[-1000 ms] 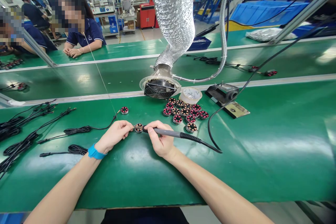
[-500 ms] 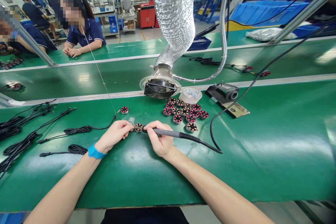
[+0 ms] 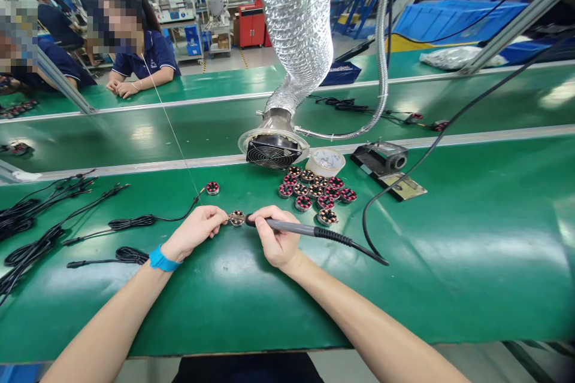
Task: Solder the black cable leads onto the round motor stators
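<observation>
My right hand (image 3: 276, 236) is closed around the grey handle of a soldering iron (image 3: 291, 227), whose tip points left over a small round coil part (image 3: 236, 218). On the left of that part, my left hand (image 3: 202, 227) is pinched at its edge; what lies between the fingertips is too small to make out. A thin wire (image 3: 173, 130) slants down towards the left hand. Just behind sits a red coil part (image 3: 212, 188) joined to a black cable (image 3: 135, 222). Several red and copper coil parts (image 3: 315, 190) stand grouped to the right.
A fan (image 3: 274, 154) on a silver duct (image 3: 299, 24) hangs above the green table (image 3: 426, 275). Right of it are a tape roll (image 3: 326, 162) and an iron stand (image 3: 384, 158). Black cables (image 3: 33, 239) lie left. Across the belt sits a person (image 3: 144, 66).
The soldering iron and my right hand have shifted slightly right, away from the coil part. My left hand has hardly moved. Coil parts on the far belt have moved left.
</observation>
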The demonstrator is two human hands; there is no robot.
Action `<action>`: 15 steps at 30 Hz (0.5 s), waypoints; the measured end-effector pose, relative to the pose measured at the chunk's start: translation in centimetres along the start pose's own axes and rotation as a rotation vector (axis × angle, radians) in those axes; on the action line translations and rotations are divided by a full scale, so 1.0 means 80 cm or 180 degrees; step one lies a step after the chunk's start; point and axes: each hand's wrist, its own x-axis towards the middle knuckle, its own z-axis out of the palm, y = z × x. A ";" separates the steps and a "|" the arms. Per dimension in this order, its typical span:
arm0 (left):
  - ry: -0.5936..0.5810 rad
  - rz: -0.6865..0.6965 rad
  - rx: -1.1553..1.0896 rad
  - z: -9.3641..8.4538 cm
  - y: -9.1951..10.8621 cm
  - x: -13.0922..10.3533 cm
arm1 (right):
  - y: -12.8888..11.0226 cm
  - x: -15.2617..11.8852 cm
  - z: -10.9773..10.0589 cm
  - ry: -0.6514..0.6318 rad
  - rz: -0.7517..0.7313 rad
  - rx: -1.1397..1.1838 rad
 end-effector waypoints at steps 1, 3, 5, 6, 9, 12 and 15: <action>0.0001 -0.0008 0.0003 0.000 0.000 0.000 | 0.000 0.000 0.000 -0.0002 0.0011 -0.0006; 0.0005 -0.0024 0.0016 0.000 0.001 -0.001 | 0.001 -0.001 0.000 -0.0017 0.0035 0.0005; 0.0010 -0.0027 0.0030 0.000 0.001 -0.001 | 0.001 -0.001 0.000 -0.0018 0.0063 0.0022; 0.0014 -0.0026 0.0039 0.000 0.001 -0.001 | 0.001 -0.001 0.000 -0.0018 0.0074 0.0020; 0.0017 -0.0011 0.0049 0.000 0.000 0.000 | 0.001 -0.001 0.000 -0.0022 0.0103 -0.0020; 0.0006 0.0004 0.0036 -0.001 -0.003 0.001 | 0.000 0.000 0.001 -0.0021 0.0102 0.0002; -0.0023 0.0009 0.0038 -0.001 -0.004 0.001 | -0.001 0.001 0.001 -0.0005 0.0061 0.0046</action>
